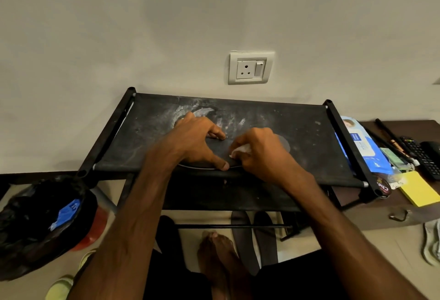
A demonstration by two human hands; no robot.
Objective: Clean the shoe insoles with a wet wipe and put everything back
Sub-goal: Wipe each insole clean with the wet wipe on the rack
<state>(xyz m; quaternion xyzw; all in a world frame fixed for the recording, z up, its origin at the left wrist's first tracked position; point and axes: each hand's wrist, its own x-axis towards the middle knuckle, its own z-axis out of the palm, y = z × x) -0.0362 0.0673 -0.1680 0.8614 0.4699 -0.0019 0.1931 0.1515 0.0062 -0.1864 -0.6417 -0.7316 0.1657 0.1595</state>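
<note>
A dark insole (220, 150) lies flat on the top fabric shelf of a black shoe rack (309, 137), its pale edge showing along the near side. My left hand (197, 143) rests on the insole, fingers and thumb spread and pressing it down. My right hand (257, 150) grips a crumpled white wet wipe (241, 150) against the insole's middle. The insole's right end (285, 143) peeks out beyond my right hand. A blue wet wipe pack (364, 147) lies just right of the rack.
A black-lined bin (45, 218) with blue scrap stands at lower left. Dark insoles or shoes (245, 235) lie on the floor under the rack. On a brown table (371, 211) to the right lie a yellow notepad (419, 189), remote (419, 156) and pens. A wall socket (250, 68) is above.
</note>
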